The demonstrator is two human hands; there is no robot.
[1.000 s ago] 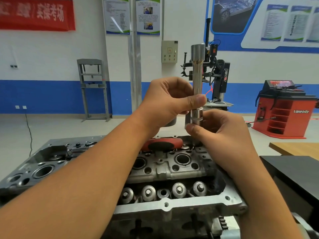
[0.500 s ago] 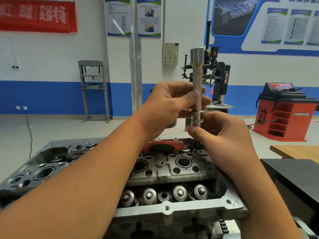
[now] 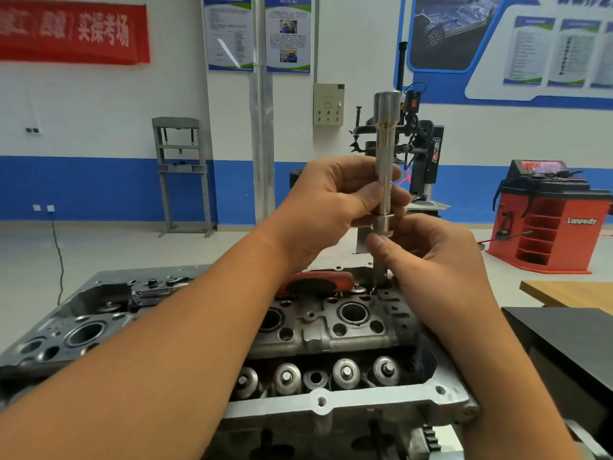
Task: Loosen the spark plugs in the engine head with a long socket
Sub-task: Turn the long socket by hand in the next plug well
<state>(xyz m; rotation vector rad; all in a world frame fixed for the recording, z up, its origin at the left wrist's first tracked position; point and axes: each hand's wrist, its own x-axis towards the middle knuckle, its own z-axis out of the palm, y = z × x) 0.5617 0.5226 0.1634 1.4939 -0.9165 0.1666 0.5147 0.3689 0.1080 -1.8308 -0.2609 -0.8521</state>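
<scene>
A long silver socket (image 3: 385,141) stands upright in the air above the grey engine head (image 3: 335,327). My left hand (image 3: 331,207) grips its shaft between thumb and fingers. Just below, my right hand (image 3: 431,257) pinches the wider collar (image 3: 382,225) and the thin bar under it. That bar reaches down toward the far right part of the head; its lower end is hidden behind my right hand. Round plug wells (image 3: 353,312) show along the head's top. A red-handled ratchet (image 3: 318,283) lies across the head behind my arms.
A second metal cover (image 3: 83,327) lies left of the head. A black box (image 3: 564,343) and a wooden table edge (image 3: 570,292) sit at the right. Behind stand a red wheel balancer (image 3: 550,217), a tyre machine (image 3: 421,154) and a grey press frame (image 3: 180,174).
Both hands and the socket have stayed almost still; only the view has shifted slightly.
</scene>
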